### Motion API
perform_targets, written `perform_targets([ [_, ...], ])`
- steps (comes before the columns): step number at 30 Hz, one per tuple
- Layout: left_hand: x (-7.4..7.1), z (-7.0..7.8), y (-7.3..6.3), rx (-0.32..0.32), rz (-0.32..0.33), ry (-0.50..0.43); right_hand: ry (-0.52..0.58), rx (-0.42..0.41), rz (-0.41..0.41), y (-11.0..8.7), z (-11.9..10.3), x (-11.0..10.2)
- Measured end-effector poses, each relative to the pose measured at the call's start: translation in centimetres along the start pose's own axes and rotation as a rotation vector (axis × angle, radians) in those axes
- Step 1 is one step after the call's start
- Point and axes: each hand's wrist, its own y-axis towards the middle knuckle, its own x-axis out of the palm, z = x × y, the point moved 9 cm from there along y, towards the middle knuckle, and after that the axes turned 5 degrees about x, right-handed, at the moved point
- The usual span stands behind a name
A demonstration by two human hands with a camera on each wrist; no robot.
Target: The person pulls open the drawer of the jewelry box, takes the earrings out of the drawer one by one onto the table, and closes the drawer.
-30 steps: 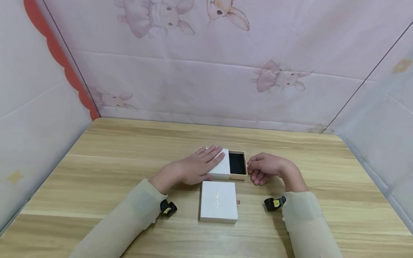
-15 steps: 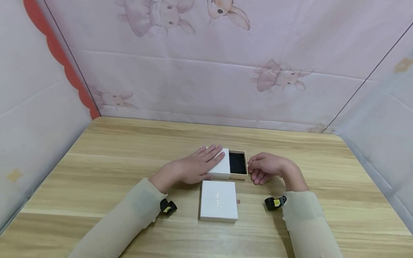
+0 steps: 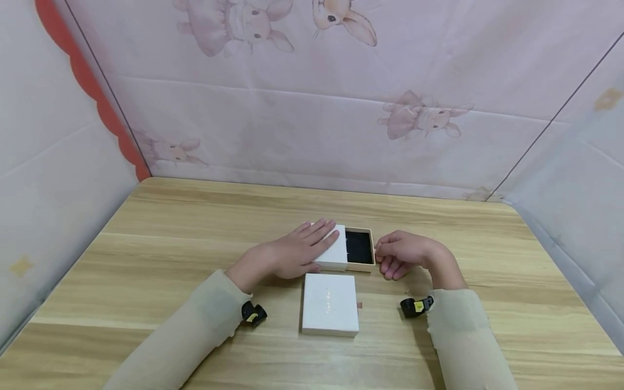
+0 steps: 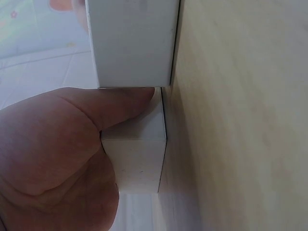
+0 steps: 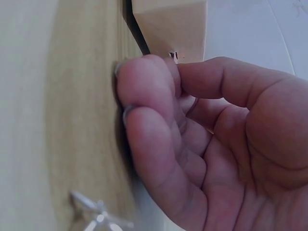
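In the head view my left hand (image 3: 302, 252) lies over the white sleeve of a drawer box (image 3: 333, 250), fingers spread across its top. Seen from the left wrist, the thumb (image 4: 122, 103) presses on the sleeve's near side. Out of the right end sticks the drawer (image 3: 361, 248), lined in black, with small pale marks by the sleeve's edge. My right hand (image 3: 402, 253) pinches at the drawer's outer end, where a bit of the pull tab (image 5: 173, 57) shows; the fingertips mostly hide it. Its other fingers are curled.
A second white box (image 3: 330, 303), closed, with gold lettering and a pinkish tab (image 3: 359, 305), lies just in front of the first. A small shiny thing (image 5: 100, 216) lies on the wooden table (image 3: 234, 211) near my right hand. Fabric walls rise around the table.
The drawer has slid slightly right out of its sleeve, with my right hand at its end. Small pale marks now show in the black lining. My left hand has stayed in place.
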Motion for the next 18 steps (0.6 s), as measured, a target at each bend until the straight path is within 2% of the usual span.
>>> perform_targets([
  [5,-0.35,0.26,-0.19,-0.001,-0.007,0.010,-0.001,0.006,0.003,-0.14,0.02,-0.10],
  [18,-0.10,0.08,-0.02,-0.001,0.001,0.007,0.002,0.014,-0.001,-0.35,0.23,-0.28],
])
